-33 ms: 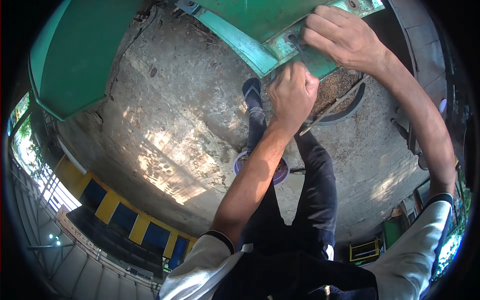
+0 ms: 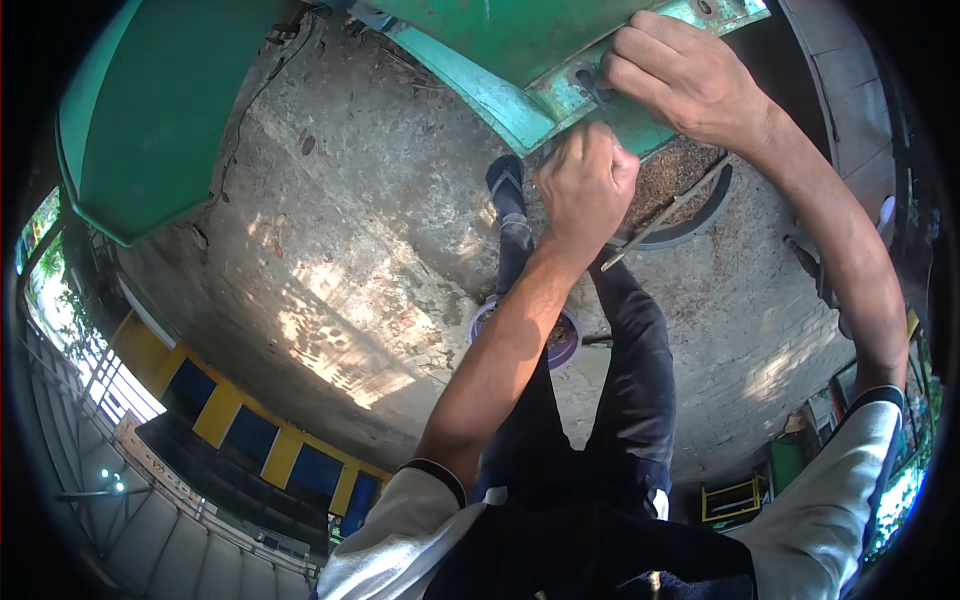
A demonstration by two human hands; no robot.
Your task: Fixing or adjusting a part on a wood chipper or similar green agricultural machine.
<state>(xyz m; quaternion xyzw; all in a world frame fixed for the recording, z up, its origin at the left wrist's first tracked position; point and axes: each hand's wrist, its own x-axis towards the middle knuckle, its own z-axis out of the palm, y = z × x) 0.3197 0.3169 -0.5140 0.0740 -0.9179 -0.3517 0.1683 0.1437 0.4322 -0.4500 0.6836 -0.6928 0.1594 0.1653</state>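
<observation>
Overhead in the picture is a green painted metal machine part (image 2: 480, 40), with a worn, lighter turquoise flange (image 2: 485, 95) along its lower edge. Dark bolt holes (image 2: 585, 77) show at the flange's corner. Just below that corner, my left hand (image 2: 587, 190) is closed with its fingers curled. My right hand (image 2: 685, 75) is closed too, pressed against the flange edge a little higher and to the right. Whatever the fingers of either hand pinch is hidden behind the knuckles.
A curved dark rim (image 2: 700, 215) borders a heap of brown chips (image 2: 675, 180), a stick (image 2: 665, 212) lying across it. Near my legs stands a purple basin (image 2: 568, 345). Green sheet metal (image 2: 170, 110) hangs at left over the rough concrete floor (image 2: 330, 220).
</observation>
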